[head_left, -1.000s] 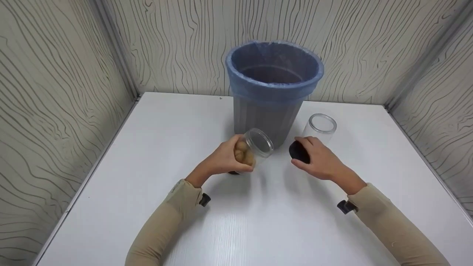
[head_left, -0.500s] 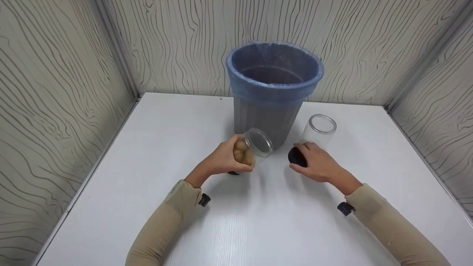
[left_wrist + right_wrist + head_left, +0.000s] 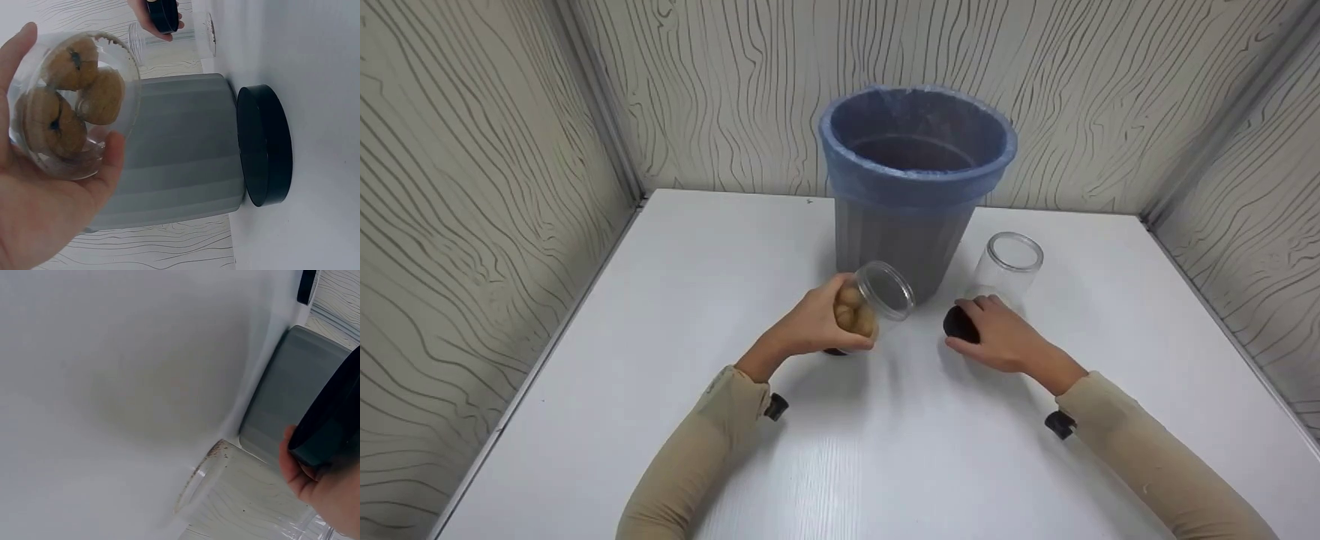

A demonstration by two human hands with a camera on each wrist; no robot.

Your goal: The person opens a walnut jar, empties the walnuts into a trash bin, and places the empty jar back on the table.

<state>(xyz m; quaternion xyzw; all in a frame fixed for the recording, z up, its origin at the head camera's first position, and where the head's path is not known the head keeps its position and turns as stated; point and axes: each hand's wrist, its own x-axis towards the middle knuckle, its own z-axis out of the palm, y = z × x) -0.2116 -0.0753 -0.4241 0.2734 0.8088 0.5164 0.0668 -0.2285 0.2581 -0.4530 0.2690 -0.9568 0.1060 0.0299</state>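
Note:
My left hand (image 3: 810, 319) grips a clear jar (image 3: 889, 291), raised above the table and tilted with its uncovered mouth toward the right. Several round brown pieces (image 3: 101, 95) with dark creases lie inside; their exact kind is unclear. Below that hand a black lid (image 3: 278, 143) rests on the table, mostly hidden in the head view. Fingers and thumb of my right hand (image 3: 1001, 337) hold another black lid (image 3: 960, 325) over the table. Just beyond it stands a second clear jar (image 3: 1011, 262), upright, with brown crumbs (image 3: 219, 449) near its base.
A grey bin (image 3: 896, 240) lined with a blue bag (image 3: 915, 187) stands at the back of the white table (image 3: 712, 255), close behind both hands. Wood-patterned panels (image 3: 720, 90) enclose the back and sides.
My right hand has moved slightly down and toward me with its lid, uncovering more of the standing jar. The left hand and its jar have stayed nearly still.

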